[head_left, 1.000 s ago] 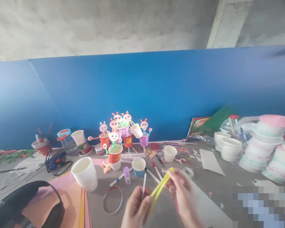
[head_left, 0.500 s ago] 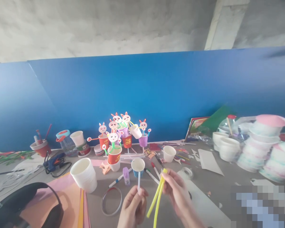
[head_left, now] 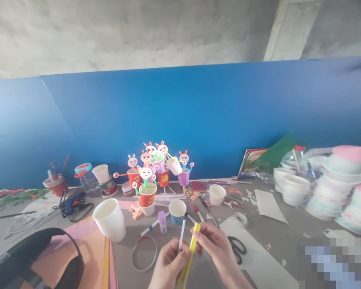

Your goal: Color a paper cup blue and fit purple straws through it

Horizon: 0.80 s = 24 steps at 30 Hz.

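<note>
My left hand (head_left: pixel 168 265) is closed around a thin white straw (head_left: pixel 182 234) that sticks up from its fingers. My right hand (head_left: pixel 214 249) pinches the top of a folded yellow pipe cleaner (head_left: pixel 192 245), whose two strands run down against my left hand's fingers. Both hands meet low in the middle, above the grey table (head_left: pixel 276 237). Just beyond them stand a small blue paper cup (head_left: pixel 177 211), a purple glue stick (head_left: pixel 162 221) and several markers (head_left: pixel 198 213). Black scissors (head_left: pixel 238 249) lie on white paper to the right of my right hand.
Bunny-faced paper cup figures (head_left: pixel 152 172) cluster at the back before a blue wall. A stack of white cups (head_left: pixel 110 220) and coloured paper sheets (head_left: pixel 90 249) lie left, with a glue gun (head_left: pixel 74 200), a tape ring (head_left: pixel 143 253) and black headphones (head_left: pixel 33 257). Stacked bowls (head_left: pixel 337 184) fill the right.
My right hand has brought the yellow pipe cleaner left, back against the white straw and my left hand. Half a second ago it hung apart from them.
</note>
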Tool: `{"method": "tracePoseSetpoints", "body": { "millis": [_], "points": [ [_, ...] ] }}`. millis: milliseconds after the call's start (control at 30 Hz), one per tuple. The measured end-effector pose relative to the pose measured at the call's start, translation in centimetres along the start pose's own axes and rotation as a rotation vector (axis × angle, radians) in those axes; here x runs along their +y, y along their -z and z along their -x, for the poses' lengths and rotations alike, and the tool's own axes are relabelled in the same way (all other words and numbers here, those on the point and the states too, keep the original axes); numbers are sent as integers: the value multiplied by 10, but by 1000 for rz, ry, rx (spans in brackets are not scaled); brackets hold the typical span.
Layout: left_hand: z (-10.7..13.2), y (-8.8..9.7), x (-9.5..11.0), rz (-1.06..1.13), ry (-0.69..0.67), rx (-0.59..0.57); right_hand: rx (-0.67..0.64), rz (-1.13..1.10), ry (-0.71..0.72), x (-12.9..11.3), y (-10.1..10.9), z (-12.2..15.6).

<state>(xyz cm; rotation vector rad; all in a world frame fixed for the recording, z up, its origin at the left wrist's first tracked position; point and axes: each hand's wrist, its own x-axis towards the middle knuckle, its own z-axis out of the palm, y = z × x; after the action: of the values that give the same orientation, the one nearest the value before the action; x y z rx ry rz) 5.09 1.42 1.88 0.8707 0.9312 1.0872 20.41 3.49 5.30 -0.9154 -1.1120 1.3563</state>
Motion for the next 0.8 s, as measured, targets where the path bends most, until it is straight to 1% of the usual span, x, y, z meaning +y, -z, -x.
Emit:
{"method": "tracePoseSetpoints", "body": {
  "millis": [167, 300, 467, 600, 700, 800],
  "points": [
    [0, -1, -1, 14, 37, -21, -9, 9, -3, 0, -2, 2],
    [4, -2, 4, 51, 90, -45, 14, -1, -10, 0, -1, 0],
    [7, -5, 5, 141, 168, -80, 104, -32, 4, 0, 9, -8],
    [6, -9, -1, 201, 167, -115, 196, -83, 10, -1, 18, -14],
    [6, -10, -4, 198, 169, -139, 239, -129, 1, -1, 22, -15],
    [4, -8, -6, 178, 173, -155, 270, -184, -11, 1, 25, -18]
  ]
}}
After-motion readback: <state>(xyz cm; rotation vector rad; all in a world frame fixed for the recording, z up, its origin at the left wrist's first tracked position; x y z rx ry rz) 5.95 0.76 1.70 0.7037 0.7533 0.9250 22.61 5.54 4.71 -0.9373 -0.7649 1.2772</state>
